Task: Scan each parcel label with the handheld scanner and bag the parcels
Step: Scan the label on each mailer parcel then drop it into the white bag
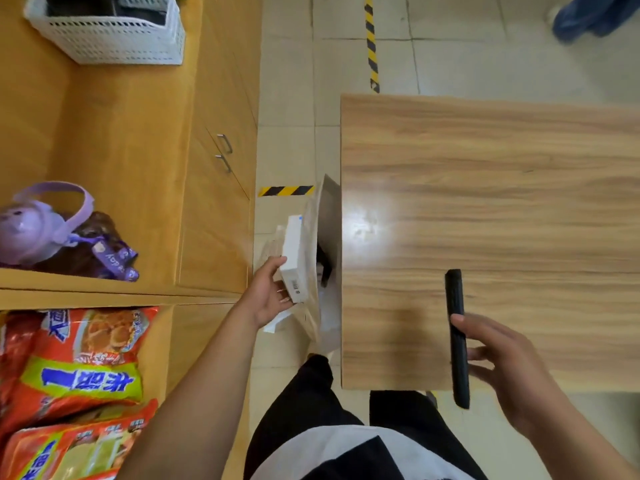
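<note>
My left hand (268, 294) grips a white parcel box (294, 258) with a small barcode label on its near end. The box is held at the mouth of a grey plastic bag (327, 209) that hangs at the left edge of the wooden table (502, 188). A dark item shows inside the bag. My right hand (502, 362) holds the long black handheld scanner (457, 337) over the table's near edge, thumb on one side and fingers on the other.
A yellow wooden counter (138, 133) with cabinet doors stands on the left. It carries a white basket (114, 29), a purple bottle (38, 226) and orange snack packs (76, 368). Hazard tape (371, 43) marks the tiled floor. Someone's blue trouser leg (595, 15) is far right.
</note>
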The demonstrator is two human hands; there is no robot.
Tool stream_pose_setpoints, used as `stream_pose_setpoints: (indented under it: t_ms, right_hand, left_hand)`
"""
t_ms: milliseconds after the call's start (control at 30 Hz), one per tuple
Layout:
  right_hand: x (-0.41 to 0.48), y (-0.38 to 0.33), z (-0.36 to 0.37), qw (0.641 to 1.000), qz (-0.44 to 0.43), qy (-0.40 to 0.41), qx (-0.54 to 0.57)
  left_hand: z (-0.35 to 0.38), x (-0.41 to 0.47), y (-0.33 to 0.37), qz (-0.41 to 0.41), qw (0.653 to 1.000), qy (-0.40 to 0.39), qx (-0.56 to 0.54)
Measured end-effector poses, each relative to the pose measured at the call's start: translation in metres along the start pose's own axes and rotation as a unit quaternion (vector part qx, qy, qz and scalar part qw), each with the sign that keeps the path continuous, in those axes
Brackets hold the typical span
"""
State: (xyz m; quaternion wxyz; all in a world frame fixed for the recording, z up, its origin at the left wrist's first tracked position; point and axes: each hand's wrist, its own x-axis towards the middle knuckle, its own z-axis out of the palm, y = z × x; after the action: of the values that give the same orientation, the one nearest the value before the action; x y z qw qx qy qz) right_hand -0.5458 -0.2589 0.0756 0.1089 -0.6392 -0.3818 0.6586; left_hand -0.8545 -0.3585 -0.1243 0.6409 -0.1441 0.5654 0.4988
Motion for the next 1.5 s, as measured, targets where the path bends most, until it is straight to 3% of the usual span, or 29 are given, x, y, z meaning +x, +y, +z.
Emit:
stream_pose_setpoints:
  t_ms: [100,300,400,467,567,600,667,700,833,967,1067,1200,1333,1500]
  right_hand:
    - [-0.006,0.006,0.003,1.000,0.016,0.019,0.010]
    - [-0.013,0.019,0.005,0.997,0.031,0.070,0.019]
    - [-0.016,0.023,0.005,0.995,0.033,0.087,0.018]
    - [-0.018,0.025,0.005,0.995,0.034,0.087,0.021]
    - [-0.019,0.029,0.002,0.995,0.038,0.090,0.035]
    - [-0.019,0.031,0.001,0.994,0.041,0.093,0.040]
    - [-0.020,0.035,-0.001,0.993,0.046,0.099,0.047]
    - [-0.020,0.037,-0.002,0.992,0.049,0.101,0.050]
    - [-0.021,0.042,-0.005,0.991,0.059,0.106,0.064]
    - [-0.021,0.042,-0.003,0.991,0.056,0.104,0.068]
    - [-0.021,0.039,-0.004,0.992,0.044,0.100,0.064]
    - [-0.019,0.038,-0.008,0.993,0.030,0.101,0.057]
    - [-0.018,0.040,-0.005,0.994,0.031,0.095,0.054]
    - [-0.017,0.042,0.001,0.994,0.039,0.092,0.048]
  left_hand:
    - [0.014,0.019,-0.001,-0.021,0.998,-0.063,-0.013]
    - [0.046,0.057,-0.014,0.001,0.998,-0.055,-0.035]
    - [0.055,0.072,-0.024,0.084,0.989,-0.011,0.123]
    - [0.060,0.079,-0.030,0.134,0.952,0.055,0.270]
    - [0.056,0.086,-0.043,0.152,0.809,0.172,0.540]
    - [0.053,0.086,-0.047,0.141,0.767,0.194,0.594]
    - [0.047,0.086,-0.053,0.121,0.734,0.212,0.633]
    - [0.045,0.086,-0.056,0.120,0.738,0.213,0.628]
    - [0.032,0.088,-0.065,0.097,0.810,0.243,0.525]
    - [0.021,0.086,-0.065,0.015,0.823,0.218,0.523]
    - [0.021,0.088,-0.021,0.079,0.854,0.247,0.452]
    - [0.006,0.083,0.067,0.157,0.921,0.285,0.212]
    - [-0.027,0.067,0.075,0.193,0.931,0.284,0.127]
    - [-0.061,0.051,-0.016,0.119,0.923,0.324,0.172]
